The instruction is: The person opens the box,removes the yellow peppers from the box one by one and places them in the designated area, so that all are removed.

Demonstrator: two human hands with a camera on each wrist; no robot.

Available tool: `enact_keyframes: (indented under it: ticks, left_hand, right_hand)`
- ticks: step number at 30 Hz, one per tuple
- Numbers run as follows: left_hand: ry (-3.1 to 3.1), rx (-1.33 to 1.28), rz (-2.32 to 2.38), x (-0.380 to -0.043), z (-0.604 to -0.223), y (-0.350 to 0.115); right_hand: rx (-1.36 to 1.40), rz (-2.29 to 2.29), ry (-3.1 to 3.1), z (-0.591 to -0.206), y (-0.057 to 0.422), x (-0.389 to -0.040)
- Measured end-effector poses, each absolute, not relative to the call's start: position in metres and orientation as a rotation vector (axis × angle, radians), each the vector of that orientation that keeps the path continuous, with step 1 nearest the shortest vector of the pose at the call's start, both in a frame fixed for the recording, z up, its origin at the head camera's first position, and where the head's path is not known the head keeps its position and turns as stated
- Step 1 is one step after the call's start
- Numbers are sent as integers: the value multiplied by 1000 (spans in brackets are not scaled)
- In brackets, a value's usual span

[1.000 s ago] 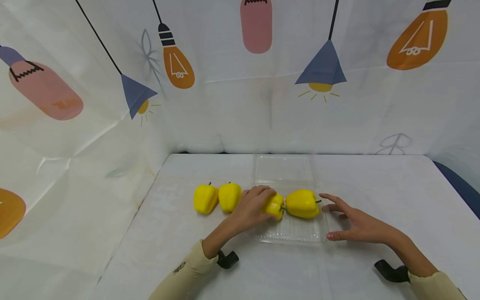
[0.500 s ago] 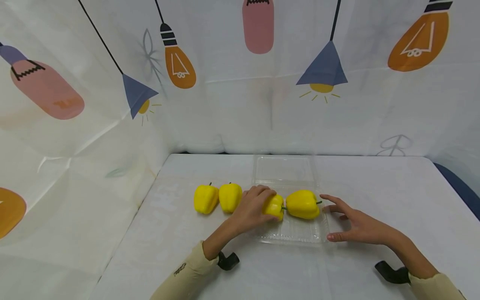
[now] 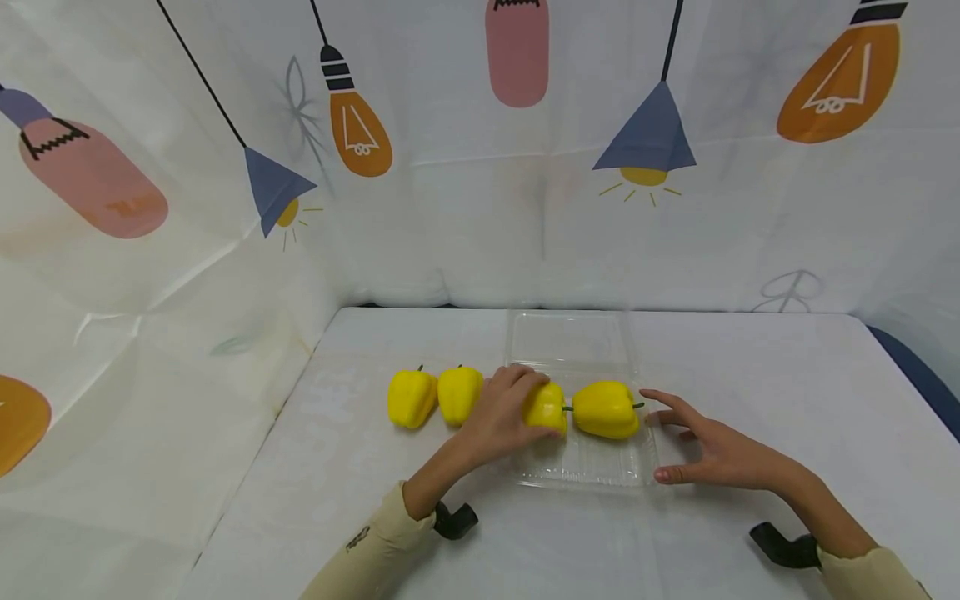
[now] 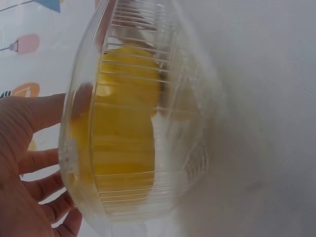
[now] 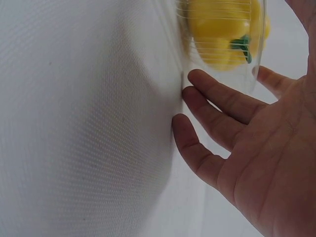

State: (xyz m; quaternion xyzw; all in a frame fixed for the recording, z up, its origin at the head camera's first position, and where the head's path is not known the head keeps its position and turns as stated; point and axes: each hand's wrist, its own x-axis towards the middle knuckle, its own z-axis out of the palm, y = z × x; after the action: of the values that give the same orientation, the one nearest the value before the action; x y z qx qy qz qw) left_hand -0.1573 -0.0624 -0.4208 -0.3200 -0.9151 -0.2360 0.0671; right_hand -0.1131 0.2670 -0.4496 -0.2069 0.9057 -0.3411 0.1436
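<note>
Bright Yellow Against White

I see four peppers (image 3: 604, 410) in plain, vivid yellow, their stems (image 5: 242, 47) green. My container (image 3: 592, 472) is colourless and clear, patterned with fine parallel ribs, and my table (image 3: 750, 367) is white. My sleeves (image 3: 384, 533) are beige, the left marked in black; my wrist fittings (image 3: 454, 522) are black. The white curtain (image 3: 480, 217) is printed with slate-blue lampshades (image 3: 648, 137), orange bulbs (image 3: 360, 125) with white filaments, and pink lamps (image 3: 517, 58) with black zigzags.
</note>
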Motion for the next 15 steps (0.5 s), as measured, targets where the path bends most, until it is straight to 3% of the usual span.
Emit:
enact_keyframes:
  ticks: [15]
  left_hand:
    - [-2727,-842,-937,-157,-405,-71]
  right_hand:
    - [-613,-976,2626,-450,268,-114]
